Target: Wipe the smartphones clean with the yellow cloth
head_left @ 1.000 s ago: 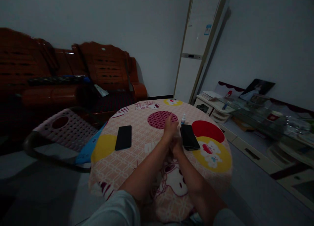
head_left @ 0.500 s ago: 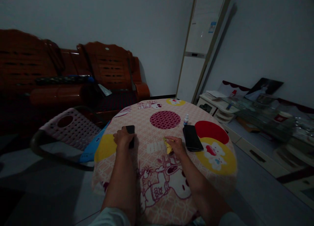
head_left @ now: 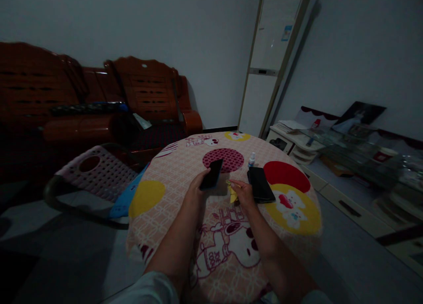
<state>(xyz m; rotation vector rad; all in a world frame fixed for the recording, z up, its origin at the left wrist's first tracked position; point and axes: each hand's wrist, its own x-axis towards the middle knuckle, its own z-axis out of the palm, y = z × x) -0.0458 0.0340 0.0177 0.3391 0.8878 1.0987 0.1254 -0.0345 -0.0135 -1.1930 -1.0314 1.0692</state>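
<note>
I am counting two black phones: one phone in hand is being held up left of centre, and a second phone is lying flat to the right. I am seeing one small dropper bottle standing farther back, one yellow cloth, one round table and one plastic chair at left.

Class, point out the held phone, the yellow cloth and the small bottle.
Held phone (head_left: 212,174), head view, middle of its dark back.
Yellow cloth (head_left: 232,194), head view, folded edge under the right hand.
Small bottle (head_left: 252,159), head view, its body.
</note>
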